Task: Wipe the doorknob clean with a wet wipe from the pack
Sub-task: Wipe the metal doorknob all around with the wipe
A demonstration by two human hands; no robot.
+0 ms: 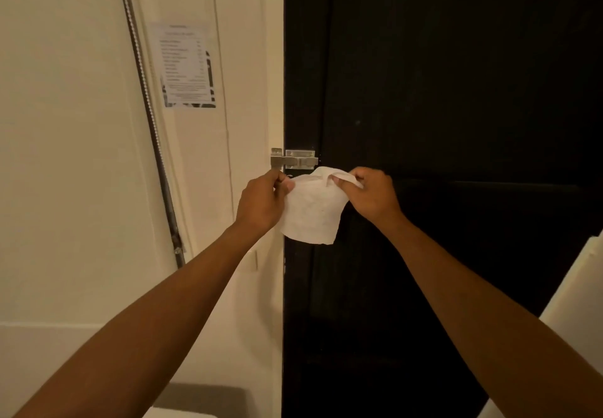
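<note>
A white wet wipe [311,210] hangs spread in front of a black door [456,91]. My left hand [261,200] pinches its upper left corner and my right hand [372,194] pinches its upper right edge, which is folded over. Just above the wipe a metal slide bolt [295,159] bridges the door and the cream frame. No doorknob shows; the wipe and my hands cover the door area below the bolt. The wipe pack is out of view.
A cream wall [65,156] on the left carries a printed paper notice [187,65] and a flexible metal hose [150,117] running downward. A pale object [580,303] sits at the right edge. Something grey and white [202,401] lies low at the bottom.
</note>
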